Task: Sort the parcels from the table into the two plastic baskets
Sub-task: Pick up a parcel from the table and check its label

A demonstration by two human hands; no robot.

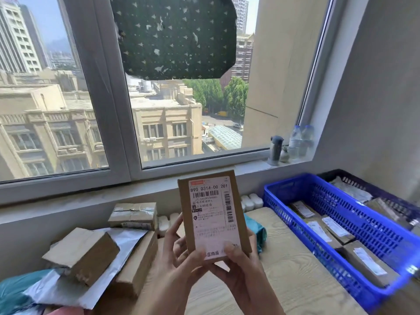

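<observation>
While both hands are lifting it above the pale wood-grain table (284, 258), the flat brown cardboard parcel with a white shipping label (213, 215) is standing upright, label facing the camera, in front of the window sill. The left hand (179, 253) is gripping its lower left edge, fingers (176, 226) curling behind the card and thumb pressing on the label; the right hand (238, 267) is pinching the bottom right corner — thumb on the front, fingers hidden behind. To the right, the blue plastic lattice basket (354, 226) is holding several brown labelled boxes, and just beyond it the dark plastic basket (363, 181) is holding more packets. On the left of the table, a heap of brown cardboard boxes (84, 253) and white and teal mailer bags is lying — near the hands.
</observation>
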